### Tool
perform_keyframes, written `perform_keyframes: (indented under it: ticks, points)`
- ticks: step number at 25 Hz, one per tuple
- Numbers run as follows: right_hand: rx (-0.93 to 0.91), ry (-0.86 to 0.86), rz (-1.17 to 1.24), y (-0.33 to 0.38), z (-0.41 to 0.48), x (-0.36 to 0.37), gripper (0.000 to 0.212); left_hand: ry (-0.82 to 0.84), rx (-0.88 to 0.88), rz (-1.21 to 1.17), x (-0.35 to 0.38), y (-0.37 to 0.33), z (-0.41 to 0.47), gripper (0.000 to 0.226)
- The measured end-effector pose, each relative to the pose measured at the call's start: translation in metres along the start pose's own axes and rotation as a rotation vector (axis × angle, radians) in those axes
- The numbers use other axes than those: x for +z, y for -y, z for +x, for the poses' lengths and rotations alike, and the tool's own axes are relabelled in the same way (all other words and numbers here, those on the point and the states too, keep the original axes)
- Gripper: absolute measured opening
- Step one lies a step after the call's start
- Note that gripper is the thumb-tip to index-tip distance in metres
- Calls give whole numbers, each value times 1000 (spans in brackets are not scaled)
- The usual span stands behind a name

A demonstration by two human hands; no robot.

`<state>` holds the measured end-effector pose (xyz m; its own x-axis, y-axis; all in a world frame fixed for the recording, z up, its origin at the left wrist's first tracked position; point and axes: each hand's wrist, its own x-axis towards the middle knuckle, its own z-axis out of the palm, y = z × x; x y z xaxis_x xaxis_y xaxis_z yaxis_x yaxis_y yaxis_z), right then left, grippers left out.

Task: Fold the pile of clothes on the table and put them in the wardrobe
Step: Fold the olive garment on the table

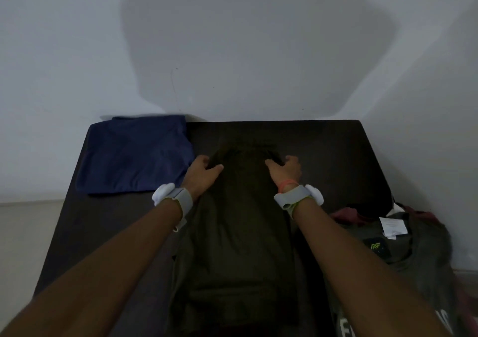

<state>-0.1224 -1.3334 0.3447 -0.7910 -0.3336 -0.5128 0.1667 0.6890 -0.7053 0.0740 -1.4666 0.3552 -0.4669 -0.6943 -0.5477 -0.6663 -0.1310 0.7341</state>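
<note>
A dark olive garment (240, 233) lies lengthwise down the middle of the dark table (323, 145), folded into a narrow strip. My left hand (204, 173) grips its far left corner, thumb on top and fingers curled round the edge. My right hand (284, 171) grips the far right corner the same way. A folded navy blue garment (137, 155) lies flat at the table's back left. A heap of unfolded clothes (398, 248), grey with a white label and some maroon cloth, sits at the table's right front.
A plain pale wall (232, 52) stands right behind the table. The table's left edge (64, 220) drops off to a light floor or ledge. Both wrists carry grey bands with white pods.
</note>
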Motion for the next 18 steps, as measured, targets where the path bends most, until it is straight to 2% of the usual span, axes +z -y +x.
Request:
perform_keyframes:
  ticks: [2,4,6,8,10,15,18]
  points:
    - [93,85,73,8,16,1,72,3,-40,-135,2,-10,18,61]
    - [90,204,51,15,22,-3,55,-6,-70,-272,4,-22,27,64]
    - [51,230,54,22,25,-7,35,61,-128,-383,5,-32,37,51]
    - [6,201,87,25,24,-12,20,113,-164,-386,4,-38,41,37]
    - [-39,195,144,29,19,-19,8,65,-92,-394,1,-44,43,30]
    - [-300,106,256,54,1,-42,17,-8,229,-448,-22,-79,19,19]
    - [-336,135,294,56,-31,-55,16,-30,382,-418,-32,-74,-12,27]
